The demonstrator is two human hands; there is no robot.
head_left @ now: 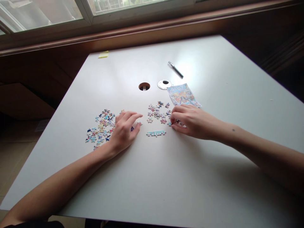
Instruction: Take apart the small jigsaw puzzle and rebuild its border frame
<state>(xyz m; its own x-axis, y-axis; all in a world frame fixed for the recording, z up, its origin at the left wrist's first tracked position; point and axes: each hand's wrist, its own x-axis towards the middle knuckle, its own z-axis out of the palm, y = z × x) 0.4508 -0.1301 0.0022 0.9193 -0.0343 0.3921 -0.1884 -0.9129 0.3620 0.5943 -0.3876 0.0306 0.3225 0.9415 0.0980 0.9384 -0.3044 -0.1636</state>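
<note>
Both hands on puzzle pieces, white table (213, 177).
Left hand (124, 129) fingertips pinching a loose piece (139, 123); right hand (190, 122) curled, pinching pieces (177, 121) at 3 o'clock of joined strip (156, 133).

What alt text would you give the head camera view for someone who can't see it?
Two bare hands, left hand and right hand, sort small jigsaw pieces on a white table. A joined strip lies between them; a picture card and pen lie beyond.
</note>
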